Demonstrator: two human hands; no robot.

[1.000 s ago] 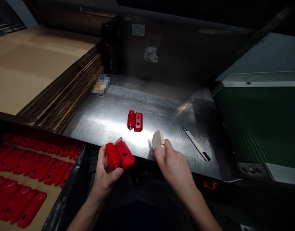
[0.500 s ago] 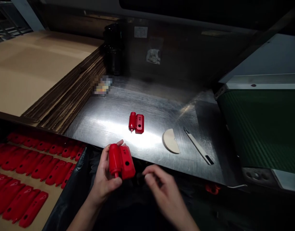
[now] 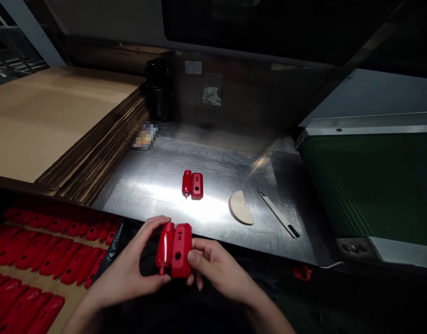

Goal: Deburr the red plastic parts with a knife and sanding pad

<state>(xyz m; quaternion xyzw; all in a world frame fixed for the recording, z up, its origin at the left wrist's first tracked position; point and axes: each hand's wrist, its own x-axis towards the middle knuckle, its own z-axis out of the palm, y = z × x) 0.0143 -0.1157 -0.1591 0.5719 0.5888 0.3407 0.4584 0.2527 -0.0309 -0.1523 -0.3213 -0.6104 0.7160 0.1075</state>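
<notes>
A red plastic part (image 3: 181, 253), with a rounded cylinder side and a flat angular side bearing a dark hole, is held in front of the table edge. My left hand (image 3: 137, 264) grips it at the cylinder end, thumb at the bottom and fingers at the top. On the flat side, my right hand (image 3: 215, 264) pinches the right edge between thumb and fingers. A similar smaller-looking red piece (image 3: 192, 185) lies on the metal table beyond. To its right are a cream half-round pad (image 3: 240, 208) and a white-handled craft knife (image 3: 278, 213).
Cardboard sheets (image 3: 70, 116) are stacked at the left. Below them, a lined box holds rows of red parts (image 3: 56, 260). A green conveyor belt (image 3: 373, 185) runs at the right. A black bottle-like object (image 3: 161, 93) stands at the back of the metal table (image 3: 220, 162).
My right hand has come left and taken hold of the red part's right edge. The part has turned slightly and sits a little lower in my left hand. The camera view has shifted.
</notes>
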